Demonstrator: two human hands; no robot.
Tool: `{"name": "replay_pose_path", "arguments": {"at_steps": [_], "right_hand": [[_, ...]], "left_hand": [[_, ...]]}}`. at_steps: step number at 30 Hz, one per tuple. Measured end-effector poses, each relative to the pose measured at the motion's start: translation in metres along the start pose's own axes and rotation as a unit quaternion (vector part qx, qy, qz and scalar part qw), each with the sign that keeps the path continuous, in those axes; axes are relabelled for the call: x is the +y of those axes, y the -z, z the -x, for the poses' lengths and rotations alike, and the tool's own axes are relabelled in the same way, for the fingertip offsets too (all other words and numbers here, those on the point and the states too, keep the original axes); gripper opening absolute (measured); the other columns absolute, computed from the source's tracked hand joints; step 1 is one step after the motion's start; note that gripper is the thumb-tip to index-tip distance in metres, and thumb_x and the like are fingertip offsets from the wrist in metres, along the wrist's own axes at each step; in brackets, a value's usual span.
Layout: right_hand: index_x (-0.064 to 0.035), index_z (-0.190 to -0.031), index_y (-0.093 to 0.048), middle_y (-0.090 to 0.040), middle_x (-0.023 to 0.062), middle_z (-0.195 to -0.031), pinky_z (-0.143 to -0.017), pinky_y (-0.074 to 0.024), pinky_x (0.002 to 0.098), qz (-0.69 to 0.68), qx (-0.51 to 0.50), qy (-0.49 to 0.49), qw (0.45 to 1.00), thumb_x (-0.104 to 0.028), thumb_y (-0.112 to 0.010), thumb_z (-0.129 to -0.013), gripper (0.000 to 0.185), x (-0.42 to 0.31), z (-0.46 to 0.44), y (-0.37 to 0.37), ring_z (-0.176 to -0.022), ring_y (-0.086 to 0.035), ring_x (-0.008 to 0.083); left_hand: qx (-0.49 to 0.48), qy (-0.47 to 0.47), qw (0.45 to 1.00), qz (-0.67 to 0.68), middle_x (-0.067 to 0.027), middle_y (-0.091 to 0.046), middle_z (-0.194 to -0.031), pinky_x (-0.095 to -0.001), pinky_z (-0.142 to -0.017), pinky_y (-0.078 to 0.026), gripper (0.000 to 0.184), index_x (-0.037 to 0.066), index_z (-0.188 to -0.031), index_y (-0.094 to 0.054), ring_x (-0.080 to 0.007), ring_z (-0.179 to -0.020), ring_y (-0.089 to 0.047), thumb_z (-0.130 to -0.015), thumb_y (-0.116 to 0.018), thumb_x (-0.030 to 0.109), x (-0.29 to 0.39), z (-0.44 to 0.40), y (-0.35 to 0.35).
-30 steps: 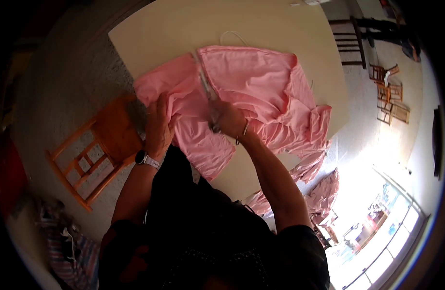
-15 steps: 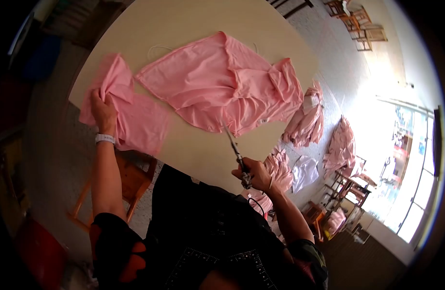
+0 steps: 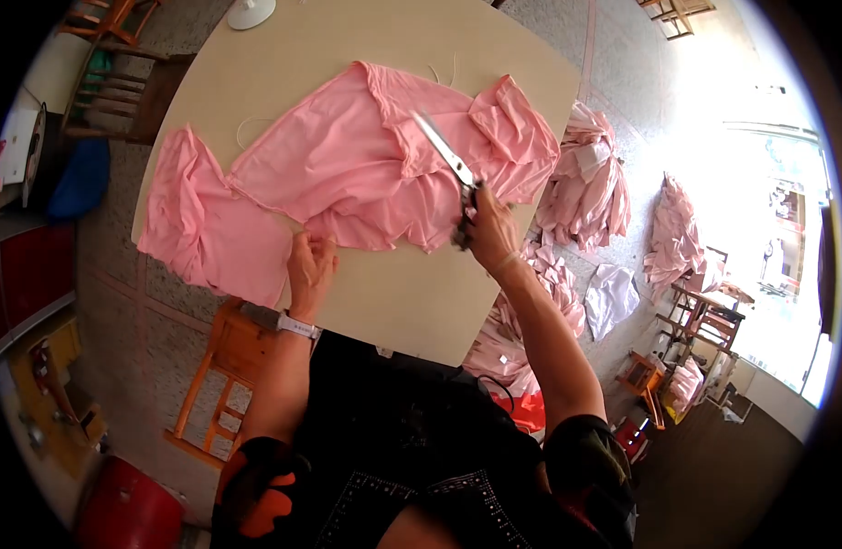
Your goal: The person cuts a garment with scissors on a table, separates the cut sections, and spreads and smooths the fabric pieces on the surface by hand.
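Observation:
A pink garment [image 3: 338,156] lies spread and crumpled on the beige table [image 3: 393,297], its sleeve-like part folded over at the right. A smaller flat section of pink cloth [image 3: 224,229] reaches to the table's left edge. My left hand [image 3: 311,270], with a pale band at its wrist, has its fingers pinched at the garment's lower edge, where the two pink parts meet. My right hand [image 3: 494,229] is closed round the dark handles of a pair of scissors [image 3: 455,165]. Their blurred silver blades point up and left over the garment.
Bundles of pink garments [image 3: 581,183] hang or lie right of the table, with a white cloth [image 3: 611,300] on the floor. A wooden chair [image 3: 221,366] stands at the near left. The base of a white object [image 3: 251,13] rests at the table's far edge.
My left hand has left the cloth at the far left and come right to the garment's lower edge. The scissors have moved up and now lie over the garment.

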State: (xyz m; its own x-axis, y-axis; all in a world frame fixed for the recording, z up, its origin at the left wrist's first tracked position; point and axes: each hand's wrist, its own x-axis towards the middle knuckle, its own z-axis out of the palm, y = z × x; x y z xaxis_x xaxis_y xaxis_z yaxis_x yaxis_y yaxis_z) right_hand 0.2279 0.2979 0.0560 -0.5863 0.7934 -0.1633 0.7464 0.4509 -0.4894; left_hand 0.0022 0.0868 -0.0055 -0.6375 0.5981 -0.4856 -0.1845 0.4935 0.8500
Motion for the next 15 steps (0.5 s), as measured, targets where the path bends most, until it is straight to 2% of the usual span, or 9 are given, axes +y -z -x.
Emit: {"name": "replay_pose_path", "arguments": {"at_steps": [2, 3, 6, 9, 14, 15], "right_hand": [[-0.0035, -0.114, -0.051, -0.068, 0.0139, -0.095, -0.076, -0.0452, 0.0421, 0.039, 0.076, 0.101, 0.991, -0.02, -0.068, -0.087, 0.036, 0.006, -0.034, -0.024, -0.091, -0.065, 0.0358], [-0.0047, -0.11, -0.051, -0.068, 0.013, -0.095, -0.082, -0.0425, 0.0432, 0.03, 0.092, 0.103, 0.99, -0.02, -0.068, -0.086, 0.033, -0.001, -0.048, -0.03, -0.094, -0.064, 0.033], [-0.0075, -0.102, -0.051, -0.069, 0.0136, -0.096, -0.085, -0.0401, 0.0425, 0.049, 0.049, 0.09, 0.994, -0.021, -0.07, -0.082, 0.031, 0.0, -0.082, -0.049, -0.095, -0.065, 0.0317], [-0.0084, -0.101, -0.054, -0.068, 0.0107, -0.09, -0.079, -0.0439, 0.0443, 0.056, 0.002, 0.083, 0.995, -0.014, -0.07, -0.078, 0.028, 0.003, -0.095, -0.053, -0.089, -0.067, 0.0322], [-0.0113, -0.096, -0.058, -0.068, 0.015, -0.077, -0.07, -0.051, 0.049, -0.017, -0.076, 0.04, 0.996, -0.016, -0.071, -0.078, 0.023, 0.017, -0.109, -0.026, -0.076, -0.068, 0.0386], [-0.0114, -0.093, -0.059, -0.068, 0.0151, -0.079, -0.068, -0.0519, 0.048, -0.032, -0.083, 0.041, 0.995, -0.017, -0.072, -0.078, 0.021, 0.025, -0.116, -0.018, -0.078, -0.068, 0.0385]], "left_hand": [[0.045, 0.0, 0.999, -0.013, -0.0102, -0.06, -0.076, -0.0339, -0.062, -0.05, 0.033, -0.005, -0.102, -0.053, -0.0195, -0.066, -0.062, -0.091, -0.071, 0.021, 0.009, 0.004, -0.013], [0.068, 0.0, 0.997, -0.021, -0.0102, -0.059, -0.076, -0.0336, -0.061, -0.05, 0.035, -0.005, -0.102, -0.052, -0.0194, -0.064, -0.061, -0.09, -0.072, 0.021, 0.011, 0.005, -0.017], [0.102, -0.054, 0.985, -0.126, -0.0107, -0.06, -0.073, -0.0358, -0.061, -0.05, 0.032, -0.003, -0.102, -0.053, -0.0225, -0.06, -0.06, -0.089, -0.073, 0.019, -0.016, -0.007, -0.022], [0.149, -0.108, 0.95, -0.252, -0.0112, -0.061, -0.069, -0.0382, -0.061, -0.05, 0.025, 0.0, -0.098, -0.055, -0.0257, -0.06, -0.06, -0.088, -0.072, 0.015, -0.003, -0.006, -0.033], [0.121, -0.089, 0.959, -0.242, -0.0118, -0.062, -0.068, -0.0404, -0.061, -0.049, 0.016, 0.002, -0.088, -0.058, -0.0284, -0.062, -0.062, -0.089, -0.07, 0.013, -0.002, -0.009, -0.034], [0.114, -0.089, 0.959, -0.245, -0.0119, -0.062, -0.068, -0.0405, -0.061, -0.049, 0.016, 0.002, -0.086, -0.058, -0.0283, -0.063, -0.062, -0.089, -0.07, 0.013, 0.0, -0.009, -0.032]]}}
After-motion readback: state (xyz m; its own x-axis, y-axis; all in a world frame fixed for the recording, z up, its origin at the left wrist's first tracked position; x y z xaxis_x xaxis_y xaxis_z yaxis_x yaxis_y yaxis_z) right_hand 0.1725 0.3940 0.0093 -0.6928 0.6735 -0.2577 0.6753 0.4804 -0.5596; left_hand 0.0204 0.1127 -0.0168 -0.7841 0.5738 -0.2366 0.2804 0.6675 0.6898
